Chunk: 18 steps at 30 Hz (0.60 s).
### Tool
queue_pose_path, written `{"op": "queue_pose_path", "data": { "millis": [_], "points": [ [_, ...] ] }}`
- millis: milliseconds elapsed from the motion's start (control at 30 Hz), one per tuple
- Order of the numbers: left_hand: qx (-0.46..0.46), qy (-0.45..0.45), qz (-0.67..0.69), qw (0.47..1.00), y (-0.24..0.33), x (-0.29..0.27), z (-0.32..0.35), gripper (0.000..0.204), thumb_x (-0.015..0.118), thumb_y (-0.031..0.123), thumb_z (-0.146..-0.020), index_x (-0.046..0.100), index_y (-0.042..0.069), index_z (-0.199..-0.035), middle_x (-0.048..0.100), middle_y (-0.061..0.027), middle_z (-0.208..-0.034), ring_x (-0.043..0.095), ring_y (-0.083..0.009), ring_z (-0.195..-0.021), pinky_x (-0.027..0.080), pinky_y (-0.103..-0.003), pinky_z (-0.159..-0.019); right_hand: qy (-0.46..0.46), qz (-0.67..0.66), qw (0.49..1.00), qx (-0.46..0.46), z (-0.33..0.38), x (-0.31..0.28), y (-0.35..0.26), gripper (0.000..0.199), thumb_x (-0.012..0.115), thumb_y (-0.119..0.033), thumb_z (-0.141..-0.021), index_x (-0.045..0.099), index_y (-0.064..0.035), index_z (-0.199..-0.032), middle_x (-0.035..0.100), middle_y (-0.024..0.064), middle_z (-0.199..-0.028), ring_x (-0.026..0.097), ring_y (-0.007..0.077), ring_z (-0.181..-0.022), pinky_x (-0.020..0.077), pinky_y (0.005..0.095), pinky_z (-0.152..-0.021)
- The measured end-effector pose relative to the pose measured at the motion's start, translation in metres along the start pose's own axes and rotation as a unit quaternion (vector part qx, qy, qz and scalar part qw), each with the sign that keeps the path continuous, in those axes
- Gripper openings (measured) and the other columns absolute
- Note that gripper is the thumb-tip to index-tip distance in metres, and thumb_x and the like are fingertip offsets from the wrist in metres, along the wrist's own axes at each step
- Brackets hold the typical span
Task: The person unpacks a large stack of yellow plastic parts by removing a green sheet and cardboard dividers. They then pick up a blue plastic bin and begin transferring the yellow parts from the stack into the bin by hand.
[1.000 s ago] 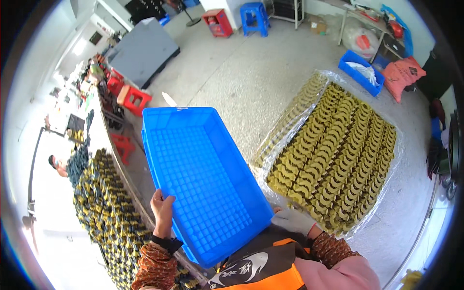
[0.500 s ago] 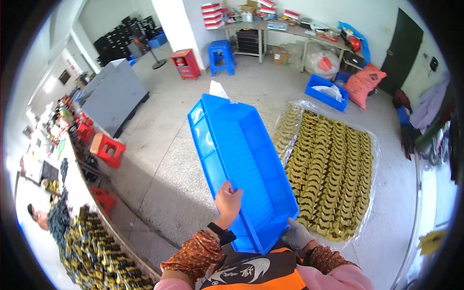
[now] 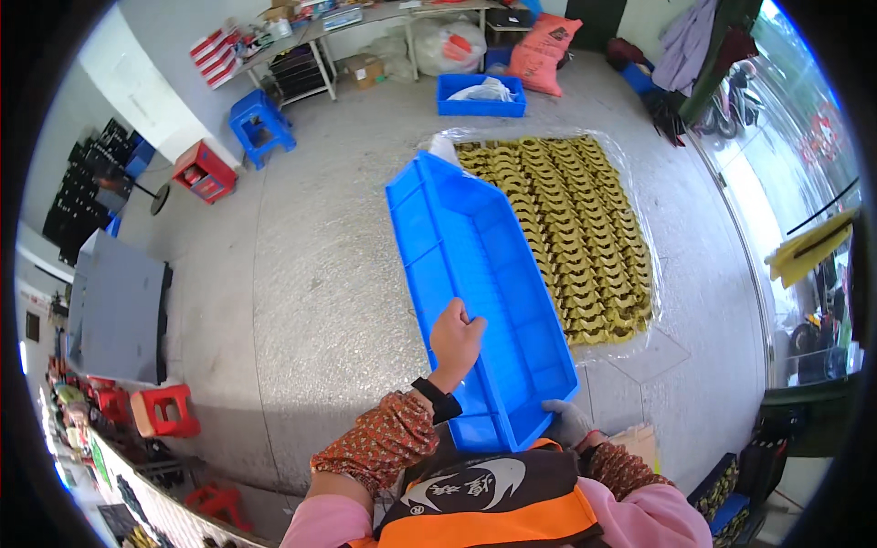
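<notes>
I carry a long, empty blue plastic crate [image 3: 484, 283] in front of my body, tilted with its far end up. My left hand [image 3: 455, 336], bare, grips the crate's left rim near its near end. My right hand [image 3: 566, 423], in a grey glove, holds the crate's near right corner from below. Beyond the crate, rows of yellow curved parts [image 3: 575, 228] lie on a clear plastic sheet on the concrete floor.
A blue stool [image 3: 261, 122] and red crate [image 3: 203, 170] stand far left, a blue bin [image 3: 481, 94] with white stuff beside an orange sack [image 3: 544, 49] at the back. A grey table [image 3: 119, 306] and red stools [image 3: 164, 411] are on my left.
My view has swung to the right: the workbench on the left has left the middle, and the yellow parts now lie straight ahead. Both hands keep hold of the crate.
</notes>
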<state>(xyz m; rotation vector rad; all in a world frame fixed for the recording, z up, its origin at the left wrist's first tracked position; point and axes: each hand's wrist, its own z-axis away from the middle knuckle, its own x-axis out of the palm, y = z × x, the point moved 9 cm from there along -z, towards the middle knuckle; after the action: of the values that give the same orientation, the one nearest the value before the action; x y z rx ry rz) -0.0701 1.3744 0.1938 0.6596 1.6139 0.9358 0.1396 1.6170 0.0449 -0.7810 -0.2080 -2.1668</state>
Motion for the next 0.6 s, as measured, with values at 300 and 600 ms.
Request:
{"op": "queue_pose_path", "data": {
  "millis": [300,600],
  "points": [
    [0.077,-0.114,-0.002,0.990,0.064,0.086,-0.070,0.032,0.071,0.021,-0.079,0.043,0.006,-0.074,0.049,-0.0126,-0.063,0.051,-0.0334,-0.057,0.037,-0.047,-0.054,0.086,-0.115,0.984,-0.101,-0.049,-0.017,-0.057,0.061,0.062,-0.016,-0.091,0.043,-0.0020,-0.148,0.052,0.0212,-0.149,0.050,0.0420,-0.135,0.0335,0.0576,-0.120],
    [0.106,-0.232,0.014,0.967,0.007,0.205,-0.136,0.034,0.073,0.025,-0.085,0.046,0.006,-0.082,0.050,-0.0113,-0.064,0.055,-0.0296,-0.058,0.041,-0.045,-0.055,0.212,-0.099,0.935,-0.267,-0.104,-0.109,-0.129,0.015,0.064,-0.005,-0.081,0.066,-0.0034,-0.096,0.068,0.0094,-0.088,0.067,0.0287,-0.078,0.0579,0.0403,-0.071]
  ]
}}
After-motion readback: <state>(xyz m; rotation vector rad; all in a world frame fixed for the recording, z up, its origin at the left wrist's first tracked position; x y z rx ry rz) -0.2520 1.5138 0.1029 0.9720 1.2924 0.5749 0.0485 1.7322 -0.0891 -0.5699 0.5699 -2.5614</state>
